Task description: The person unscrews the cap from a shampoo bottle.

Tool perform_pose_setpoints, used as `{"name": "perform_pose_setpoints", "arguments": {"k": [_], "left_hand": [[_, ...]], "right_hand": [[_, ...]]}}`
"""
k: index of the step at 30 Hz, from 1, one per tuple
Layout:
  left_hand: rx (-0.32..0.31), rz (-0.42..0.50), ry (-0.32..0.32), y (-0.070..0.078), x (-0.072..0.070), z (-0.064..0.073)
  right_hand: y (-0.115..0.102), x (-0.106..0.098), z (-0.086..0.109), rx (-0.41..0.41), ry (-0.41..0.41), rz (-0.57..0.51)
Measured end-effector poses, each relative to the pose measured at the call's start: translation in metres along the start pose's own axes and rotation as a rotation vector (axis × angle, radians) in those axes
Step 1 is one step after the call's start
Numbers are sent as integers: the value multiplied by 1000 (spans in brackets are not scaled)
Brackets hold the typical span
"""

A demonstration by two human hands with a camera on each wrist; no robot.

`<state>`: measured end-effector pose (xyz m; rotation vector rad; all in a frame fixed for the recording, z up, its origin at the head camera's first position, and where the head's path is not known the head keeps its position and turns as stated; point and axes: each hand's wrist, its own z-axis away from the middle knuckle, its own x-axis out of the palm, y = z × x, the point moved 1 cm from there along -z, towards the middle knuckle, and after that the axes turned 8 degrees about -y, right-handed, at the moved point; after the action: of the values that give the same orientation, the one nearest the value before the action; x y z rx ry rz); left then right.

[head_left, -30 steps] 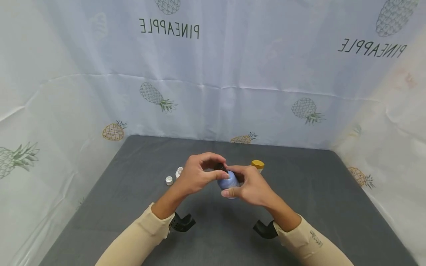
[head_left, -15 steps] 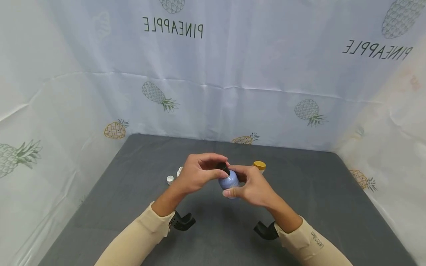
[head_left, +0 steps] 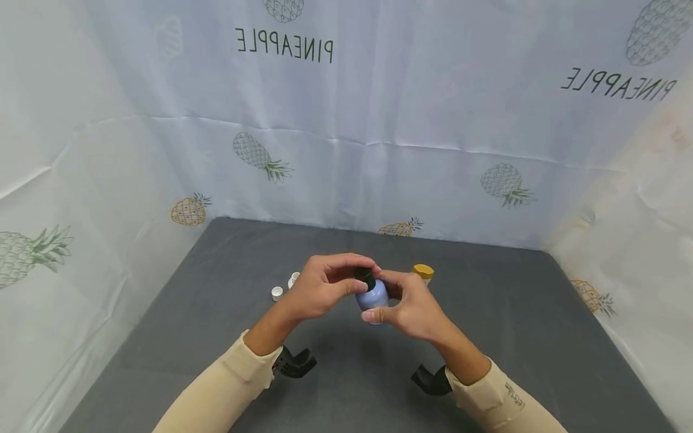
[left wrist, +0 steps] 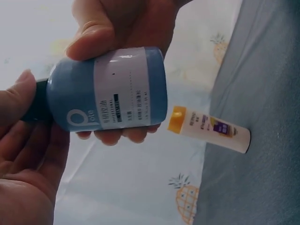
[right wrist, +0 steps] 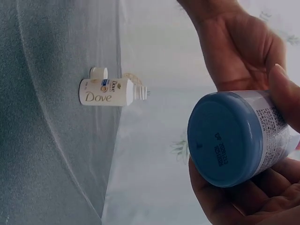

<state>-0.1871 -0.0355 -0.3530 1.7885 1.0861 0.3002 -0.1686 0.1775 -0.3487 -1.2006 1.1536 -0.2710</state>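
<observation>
A blue bottle (head_left: 372,297) with a white label and a black cap (head_left: 364,276) is held in the air above the dark table. My right hand (head_left: 414,304) grips the bottle's body, its thumb at the near side. The left hand (head_left: 325,288) pinches the black cap between thumb and fingers. In the left wrist view the cap (left wrist: 38,102) sits against the top of the bottle (left wrist: 110,89); whether it is still threaded on cannot be seen. The bottle's blue base (right wrist: 220,140) faces the right wrist camera, showing printed characters.
On the table (head_left: 233,337), an uncapped white Dove bottle (right wrist: 107,92) stands behind my left hand, beside a loose white cap (head_left: 277,293). A white bottle with a yellow cap (head_left: 423,272) stands behind my right hand. Pineapple-printed curtains (head_left: 357,180) enclose the table.
The left fingers have turned slightly around the black cap, which looks more upright. The right hand keeps its grip on the blue bottle. The head view has shifted slightly.
</observation>
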Motion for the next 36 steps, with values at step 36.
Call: {"name": "perform_pose_setpoints", "arguments": {"k": [36], "left_hand": [[25,70,-49,4,-2,1]], "right_hand": [[-1,4,4,39,29,-37]]}}
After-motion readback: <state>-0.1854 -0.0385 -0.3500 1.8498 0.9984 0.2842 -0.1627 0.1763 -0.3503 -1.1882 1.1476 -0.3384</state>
